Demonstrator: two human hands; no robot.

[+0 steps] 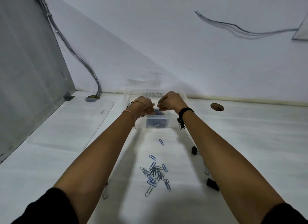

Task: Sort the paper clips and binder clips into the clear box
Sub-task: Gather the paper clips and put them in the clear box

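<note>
The clear box (171, 123) stands at the back of the white table, with blue paper clips (156, 122) lying in its near compartment. Both hands hover over that compartment. My left hand (145, 105) and my right hand (171, 101) have curled fingers that meet above the box and pinch small clips between them; the clips are too small to make out well. A pile of blue paper clips (155, 175) lies on the table between my forearms, with single clips (161, 142) nearer the box. Black binder clips (194, 150) (212, 184) lie beside my right forearm.
A round cable hole (217, 106) is in the table right of the box. Another hole with a grey cable bundle (92, 98) sits at the left, next to a grey partition (30, 73). The wall rises right behind the box.
</note>
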